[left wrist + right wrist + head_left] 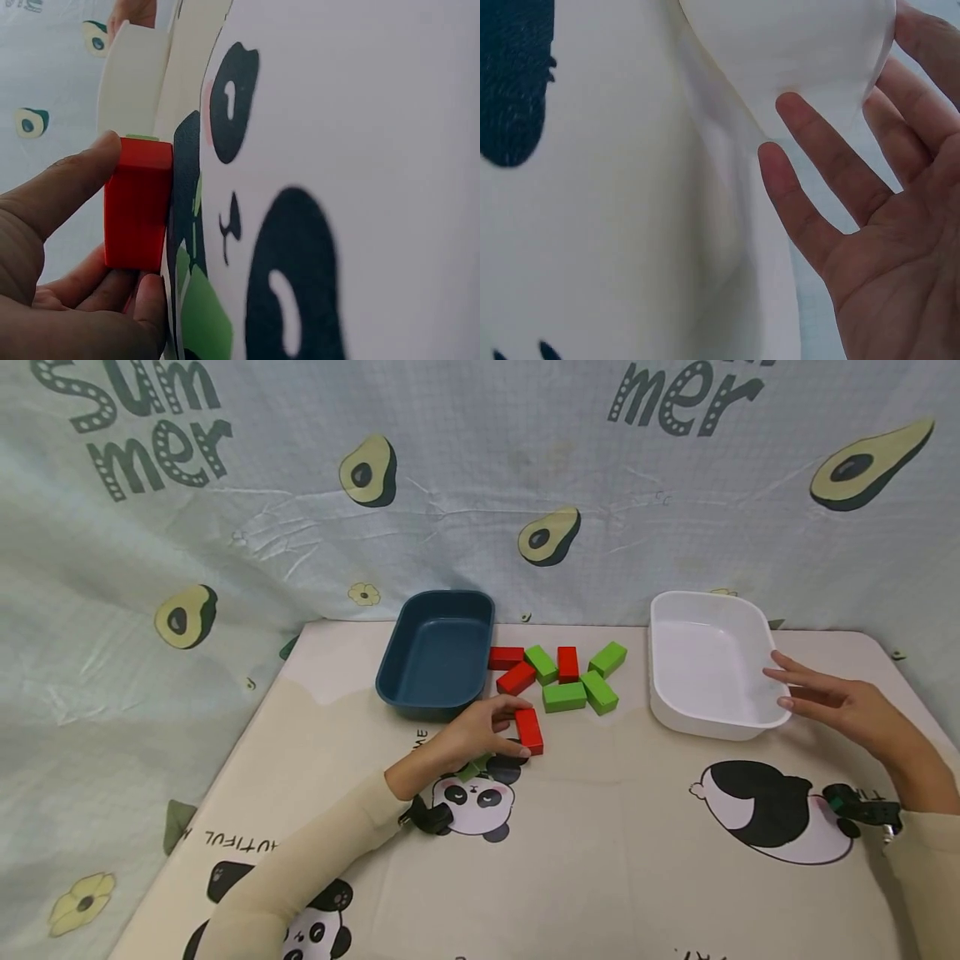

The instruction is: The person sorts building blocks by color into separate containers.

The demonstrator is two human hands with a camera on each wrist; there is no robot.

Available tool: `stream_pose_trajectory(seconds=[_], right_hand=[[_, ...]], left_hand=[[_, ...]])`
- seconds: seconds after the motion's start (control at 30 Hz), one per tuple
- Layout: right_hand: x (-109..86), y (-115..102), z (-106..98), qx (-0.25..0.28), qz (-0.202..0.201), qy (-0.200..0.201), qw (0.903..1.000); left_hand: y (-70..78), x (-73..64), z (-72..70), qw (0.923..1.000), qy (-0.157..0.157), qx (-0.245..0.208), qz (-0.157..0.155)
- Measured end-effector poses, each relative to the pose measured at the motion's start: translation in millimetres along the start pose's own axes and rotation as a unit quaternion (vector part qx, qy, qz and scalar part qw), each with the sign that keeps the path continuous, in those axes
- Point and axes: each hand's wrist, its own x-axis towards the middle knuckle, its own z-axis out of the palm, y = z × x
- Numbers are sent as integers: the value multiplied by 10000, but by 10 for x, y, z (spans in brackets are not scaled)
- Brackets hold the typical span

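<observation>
My left hand (483, 727) pinches a red block (529, 732) by its two ends, thumb at the near end and fingers at the far end. In the left wrist view the red block (136, 206) lies against the tabletop, with the thumb (75, 184) touching one end. My right hand (843, 700) is at the right side of a white bin (720, 727), fingers spread and nearly straight. Up close, the right wrist view shows fingers (836, 165) beside the bin's wall (795, 45), some of them touching its edge.
Red blocks (516, 677) and several green blocks (564, 697) lie loosely grouped between the two bins. A dark blue bin (435, 693) stands at the back left, just beyond my left hand. Behind the table (585, 843), printed with pandas, hangs a patterned cloth (465, 485).
</observation>
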Motion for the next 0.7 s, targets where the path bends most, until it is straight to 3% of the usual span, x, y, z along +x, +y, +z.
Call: stream_pose_trajectory(seconds=[0.2, 0.7], right_hand=[[0, 39, 16, 218, -76, 65, 9997], [-3, 12, 12, 57, -33, -8, 10000]], left_hand=[[2, 27, -11, 9999, 16, 53, -95], [17, 25, -30, 9996, -91, 194, -179]])
